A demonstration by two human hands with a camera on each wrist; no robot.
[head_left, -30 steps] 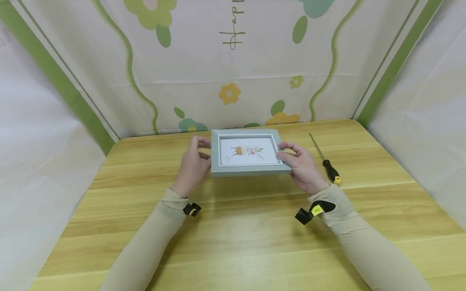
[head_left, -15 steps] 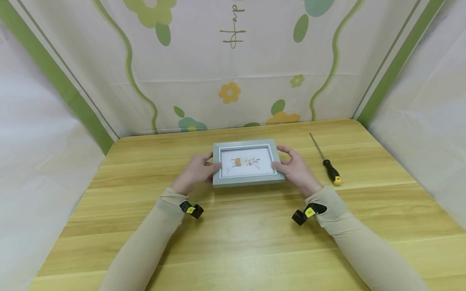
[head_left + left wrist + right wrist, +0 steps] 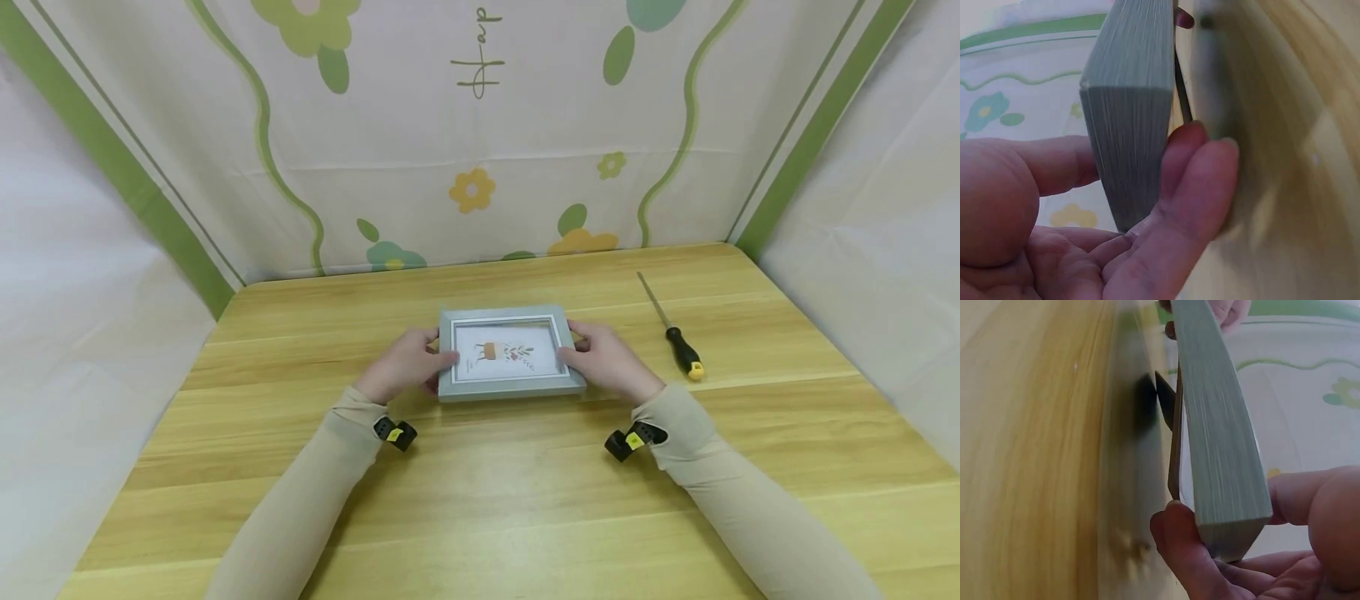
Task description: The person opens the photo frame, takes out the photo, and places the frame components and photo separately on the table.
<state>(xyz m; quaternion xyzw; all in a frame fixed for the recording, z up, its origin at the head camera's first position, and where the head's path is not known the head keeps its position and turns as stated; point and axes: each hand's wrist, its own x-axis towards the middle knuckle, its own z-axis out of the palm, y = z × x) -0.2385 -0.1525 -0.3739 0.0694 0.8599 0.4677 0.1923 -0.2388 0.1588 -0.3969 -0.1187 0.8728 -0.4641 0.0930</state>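
Note:
A grey-green picture frame [image 3: 510,388] is held level, face up, low over the table, its glimpsed picture [image 3: 495,353] showing a plant in an orange pot. At its left end my left hand [image 3: 401,364] grips it, thumb on the front and fingers beneath. My right hand [image 3: 611,360] holds the other end the same way. From the right wrist, a brown backing board [image 3: 1175,456] stands a little out from the frame's underside, with a white edge between them. A dark flap [image 3: 1166,403] juts from that board. In the window, a strip beyond the picture's far edge is uncovered.
To the right on the wooden table [image 3: 480,500] lies a tool [image 3: 682,350] with a slim grey shaft and a black-and-yellow handle. A flower-printed cloth [image 3: 390,108] hangs behind the table's far edge, and pale cloth walls flank both sides.
The frame has come down and nearer to me, both hands moving with it. My left thumb has come onto the frame's front. The picture has shifted in the window, leaving a strip at the far edge.

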